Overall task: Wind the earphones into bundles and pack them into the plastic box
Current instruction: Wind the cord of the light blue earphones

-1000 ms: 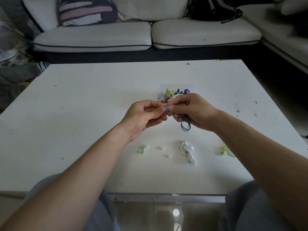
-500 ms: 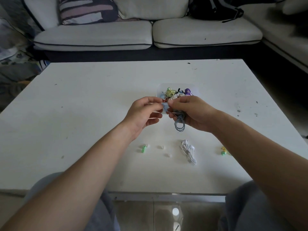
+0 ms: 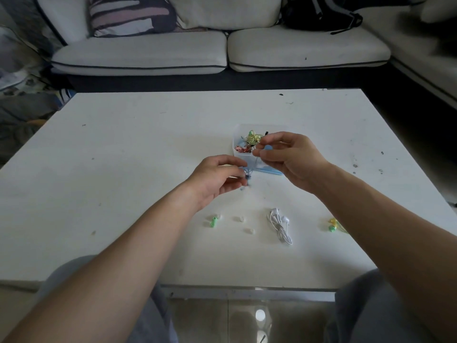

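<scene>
A clear plastic box [image 3: 238,154] stands mid-table and holds several wound earphone bundles in yellow-green, red and other colours. My left hand [image 3: 217,177] pinches a small dark-blue earphone bundle [image 3: 247,178] just above the table, in front of the box. My right hand [image 3: 289,157] is raised over the box's near right corner, thumb and forefinger pinched on a thin blue cable. A light-blue strip [image 3: 269,171] lies under that hand. White earphones [image 3: 280,225] lie loose near the front, and yellow-green earphones [image 3: 333,225] lie partly behind my right forearm.
A green earbud piece [image 3: 213,221] and two white ear tips [image 3: 241,219] lie on the white table [image 3: 123,157] near the front edge. A white sofa [image 3: 222,50] with a striped cushion and a black backpack stands behind the table.
My hands have drawn apart. The left hand moved down and left with the blue bundle, and the right hand lifted up and right over the box.
</scene>
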`<state>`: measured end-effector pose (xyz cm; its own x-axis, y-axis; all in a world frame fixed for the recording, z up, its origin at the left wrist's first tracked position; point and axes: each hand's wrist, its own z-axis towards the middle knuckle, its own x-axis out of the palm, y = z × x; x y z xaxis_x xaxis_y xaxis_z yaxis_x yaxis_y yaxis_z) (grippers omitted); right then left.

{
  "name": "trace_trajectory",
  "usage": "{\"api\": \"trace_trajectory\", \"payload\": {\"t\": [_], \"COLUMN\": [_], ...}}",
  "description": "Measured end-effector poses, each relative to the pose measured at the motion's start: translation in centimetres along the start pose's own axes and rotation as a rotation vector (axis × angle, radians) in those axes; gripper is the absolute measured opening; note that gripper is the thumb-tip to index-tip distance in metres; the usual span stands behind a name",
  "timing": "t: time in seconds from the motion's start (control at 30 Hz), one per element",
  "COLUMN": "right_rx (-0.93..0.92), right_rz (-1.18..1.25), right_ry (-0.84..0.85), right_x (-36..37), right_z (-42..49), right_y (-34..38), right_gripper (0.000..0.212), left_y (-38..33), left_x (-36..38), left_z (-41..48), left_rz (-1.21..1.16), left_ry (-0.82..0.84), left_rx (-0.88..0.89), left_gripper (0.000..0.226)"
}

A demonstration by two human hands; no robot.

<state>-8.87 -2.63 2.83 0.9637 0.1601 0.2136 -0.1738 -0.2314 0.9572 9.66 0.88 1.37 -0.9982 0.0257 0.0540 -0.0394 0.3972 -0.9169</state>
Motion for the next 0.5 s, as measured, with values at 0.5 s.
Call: {"api": "trace_trajectory", "payload": {"t": [0.5], "right_rx": [-0.016], "right_rz": [-0.046], "right_ry": [0.13], "right_x": [0.23], "right_z": [0.0], "right_y": [0.31], "right_gripper": [0.02], "left_y": [0.18], "left_x": [0.04], "left_z": [0.28], "left_rz": [-0.173], "left_ry": [-0.005], "left_rx": [0.0], "left_gripper": [0.029]}}
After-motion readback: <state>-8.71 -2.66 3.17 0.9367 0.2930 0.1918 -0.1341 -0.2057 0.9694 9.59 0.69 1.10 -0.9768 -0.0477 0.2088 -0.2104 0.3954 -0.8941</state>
